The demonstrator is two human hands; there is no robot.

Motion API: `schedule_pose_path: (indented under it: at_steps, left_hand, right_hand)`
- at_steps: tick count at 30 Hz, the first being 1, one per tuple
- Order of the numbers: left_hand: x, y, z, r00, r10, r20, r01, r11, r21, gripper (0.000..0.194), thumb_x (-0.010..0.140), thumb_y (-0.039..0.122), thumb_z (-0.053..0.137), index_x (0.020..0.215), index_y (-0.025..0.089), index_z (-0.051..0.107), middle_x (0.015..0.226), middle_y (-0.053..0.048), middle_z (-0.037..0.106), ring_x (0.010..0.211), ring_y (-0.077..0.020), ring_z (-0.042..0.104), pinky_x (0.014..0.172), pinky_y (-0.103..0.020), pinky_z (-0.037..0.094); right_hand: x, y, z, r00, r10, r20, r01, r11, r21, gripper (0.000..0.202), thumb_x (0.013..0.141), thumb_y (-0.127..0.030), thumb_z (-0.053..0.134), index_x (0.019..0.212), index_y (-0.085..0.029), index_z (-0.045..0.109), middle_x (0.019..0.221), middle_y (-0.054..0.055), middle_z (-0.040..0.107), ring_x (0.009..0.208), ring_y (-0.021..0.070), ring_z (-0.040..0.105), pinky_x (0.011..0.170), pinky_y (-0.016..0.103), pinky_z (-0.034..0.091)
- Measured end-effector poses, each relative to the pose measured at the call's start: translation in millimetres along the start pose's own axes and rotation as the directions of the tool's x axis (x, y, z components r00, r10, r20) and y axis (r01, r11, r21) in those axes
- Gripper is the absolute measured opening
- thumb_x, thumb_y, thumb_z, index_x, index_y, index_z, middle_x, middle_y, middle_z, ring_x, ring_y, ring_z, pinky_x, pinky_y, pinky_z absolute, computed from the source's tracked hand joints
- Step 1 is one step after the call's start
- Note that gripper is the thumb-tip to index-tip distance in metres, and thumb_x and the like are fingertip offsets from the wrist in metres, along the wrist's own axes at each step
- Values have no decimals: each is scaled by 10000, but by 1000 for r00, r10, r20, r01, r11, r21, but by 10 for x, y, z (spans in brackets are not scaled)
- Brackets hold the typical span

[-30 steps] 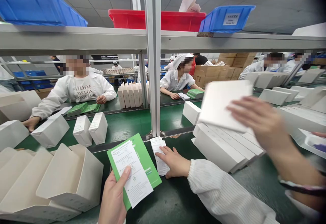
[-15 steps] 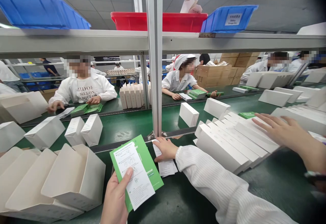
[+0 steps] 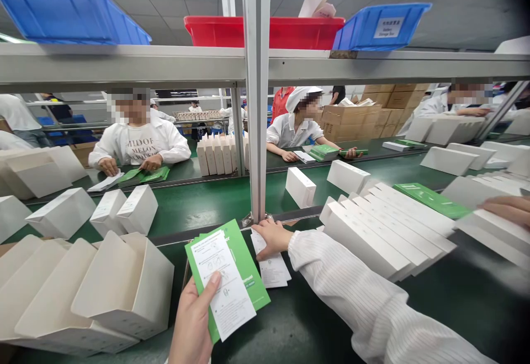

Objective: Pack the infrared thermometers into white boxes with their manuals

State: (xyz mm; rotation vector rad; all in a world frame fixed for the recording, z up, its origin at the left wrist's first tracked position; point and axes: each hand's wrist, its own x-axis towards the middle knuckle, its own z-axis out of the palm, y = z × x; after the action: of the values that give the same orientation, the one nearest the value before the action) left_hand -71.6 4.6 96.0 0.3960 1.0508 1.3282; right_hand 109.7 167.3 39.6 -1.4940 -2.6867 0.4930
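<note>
My left hand grips green booklets with a printed white leaflet laid over them, its thumb pressing on the leaflet. Just right of these, my right hand rests on a small pile of white leaflets on the dark green table, at the foot of the metal post. Its thumb and fingers are spread apart over the pile; the fingertips are partly hidden.
Open white boxes stand at left. A row of closed white boxes lies at right, with green booklets behind and a co-worker's hand beside. The post rises ahead; white boxes sit on the belt.
The co-worker's hand at the right has moved away rightward, uncovering the green booklets. Boxes on the belt have shifted slightly left. My hands keep nearly the same pose.
</note>
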Motion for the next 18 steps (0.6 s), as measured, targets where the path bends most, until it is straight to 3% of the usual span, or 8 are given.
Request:
schedule_pose_path:
  at_steps: [6, 11, 15, 18]
  left_hand:
    - [-27, -10, 17, 999, -8, 43, 9, 1000, -10, 691, 687, 279, 652, 1299, 281, 331, 1147, -100, 603, 932, -260, 616, 786, -362, 514]
    - [-32, -17, 9, 999, -13, 30, 12, 1000, 6, 631, 694, 272, 645, 1266, 296, 380, 1142, -80, 609, 945, -252, 610, 789, -354, 512]
    - [-17, -29, 0, 999, -28, 15, 28, 1000, 14, 617, 688, 286, 648, 1253, 293, 399, 1127, -74, 618, 938, -247, 614, 796, -346, 508]
    - [-1, -46, 11, 999, -42, -9, 42, 999, 21, 613, 686, 276, 651, 1248, 291, 405, 1111, -72, 627, 938, -244, 615, 796, -341, 507]
  right_hand:
    - [-1, 14, 16, 1000, -3, -23, 3, 1000, 8, 933, 487, -569, 681, 1280, -208, 348, 1122, 138, 425, 1076, 341, 370, 874, 524, 303]
    - [-23, 20, -12, 998, -40, -47, 41, 999, 27, 845, 524, -517, 689, 1253, -201, 402, 1107, 124, 440, 1038, 304, 411, 861, 435, 351]
    - [-51, -8, -7, 997, -19, -77, 22, 999, 46, 753, 573, -501, 665, 1227, -207, 434, 1142, 126, 445, 1076, 303, 397, 880, 448, 338]
    - [-64, -111, 51, 990, 72, -124, -63, 996, 70, 721, 609, -526, 623, 1225, -211, 420, 1196, 141, 415, 1119, 327, 357, 862, 494, 340]
